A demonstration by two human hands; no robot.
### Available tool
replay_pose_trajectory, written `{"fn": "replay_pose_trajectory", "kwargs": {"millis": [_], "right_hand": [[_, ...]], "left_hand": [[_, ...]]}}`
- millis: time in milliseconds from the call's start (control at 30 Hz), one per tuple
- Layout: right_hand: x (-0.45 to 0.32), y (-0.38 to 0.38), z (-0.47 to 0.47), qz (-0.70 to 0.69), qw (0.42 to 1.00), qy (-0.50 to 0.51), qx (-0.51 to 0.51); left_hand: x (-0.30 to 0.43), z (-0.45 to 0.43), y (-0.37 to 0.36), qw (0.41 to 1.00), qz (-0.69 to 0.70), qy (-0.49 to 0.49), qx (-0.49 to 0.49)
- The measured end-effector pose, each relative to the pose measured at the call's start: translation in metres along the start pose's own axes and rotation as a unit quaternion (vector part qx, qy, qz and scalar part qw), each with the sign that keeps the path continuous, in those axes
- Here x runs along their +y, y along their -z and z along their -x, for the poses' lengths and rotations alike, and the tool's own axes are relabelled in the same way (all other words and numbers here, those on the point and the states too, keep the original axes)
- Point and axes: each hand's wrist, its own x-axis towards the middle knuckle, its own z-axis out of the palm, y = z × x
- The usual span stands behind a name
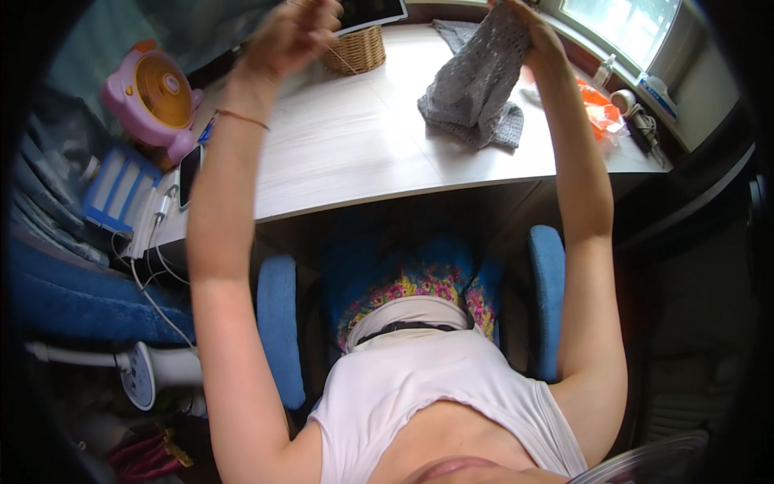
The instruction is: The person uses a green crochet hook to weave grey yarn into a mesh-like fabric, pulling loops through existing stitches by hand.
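My left hand (296, 36) is raised at the top left, blurred, with its fingers curled; whether it holds anything cannot be made out. A thin pale strand shows just below it, across a wicker basket (363, 49). At the top edge, my right hand (541, 39) holds up a grey openwork crocheted or knitted fabric (478, 78). The fabric hangs in folds, its lower end resting on the pale desk (338, 145). The right fingertips are partly cut off by the frame.
A white-edged screen (372, 13) stands by the basket. Left are a pink fan (160, 91), a phone (190, 175), a blue rack (121, 187) and cables. An orange plastic bag (598, 112) and a coiled cord (646, 127) lie right. Blue chair armrests (281, 333) flank me.
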Motion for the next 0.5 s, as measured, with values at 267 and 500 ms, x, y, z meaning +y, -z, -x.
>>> {"fn": "replay_pose_trajectory", "kwargs": {"millis": [267, 500], "right_hand": [[-0.005, 0.009, -0.01, -0.042, 0.998, 0.014, 0.039], [0.008, 0.035, -0.014, -0.021, 0.999, 0.035, -0.016]], "left_hand": [[0.165, 0.023, 0.089, 0.98, 0.03, -0.102, 0.166], [0.215, 0.091, 0.128, 0.923, 0.007, -0.209, 0.324]]}}
